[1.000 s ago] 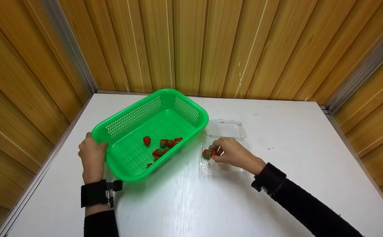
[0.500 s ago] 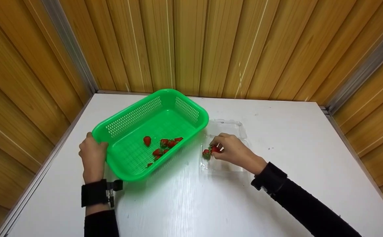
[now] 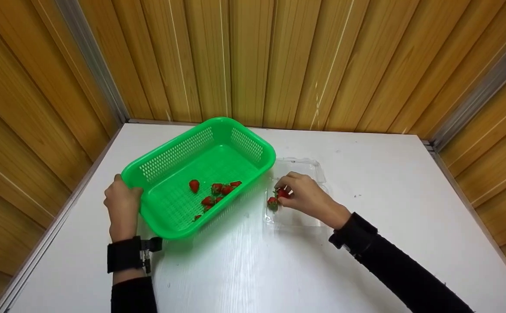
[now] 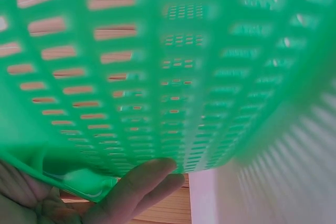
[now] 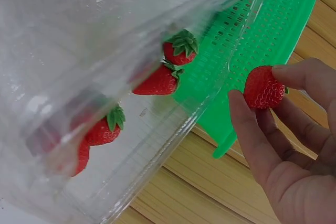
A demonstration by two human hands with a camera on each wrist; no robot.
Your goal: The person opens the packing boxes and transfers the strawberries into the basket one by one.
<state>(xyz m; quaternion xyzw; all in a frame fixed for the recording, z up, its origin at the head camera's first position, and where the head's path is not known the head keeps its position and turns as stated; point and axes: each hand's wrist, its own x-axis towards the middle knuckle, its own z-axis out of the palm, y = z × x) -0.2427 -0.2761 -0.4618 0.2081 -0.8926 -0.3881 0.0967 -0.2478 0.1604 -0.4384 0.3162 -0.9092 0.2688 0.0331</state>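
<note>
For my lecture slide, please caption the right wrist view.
The right hand pinches a strawberry near a clear container holding more strawberries, a green basket behind.

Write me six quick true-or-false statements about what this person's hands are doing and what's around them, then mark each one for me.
1. The right hand pinches a strawberry. True.
2. The left hand hangs idle, touching nothing. False: it grips one end of the green basket.
3. Several strawberries lie inside the green basket. True.
4. In the head view, the clear plastic container is to the right of the green basket. True.
5. The clear plastic container has no fruit in it. False: the right wrist view shows red berries inside.
6. The tabletop is black. False: it is white.
</note>
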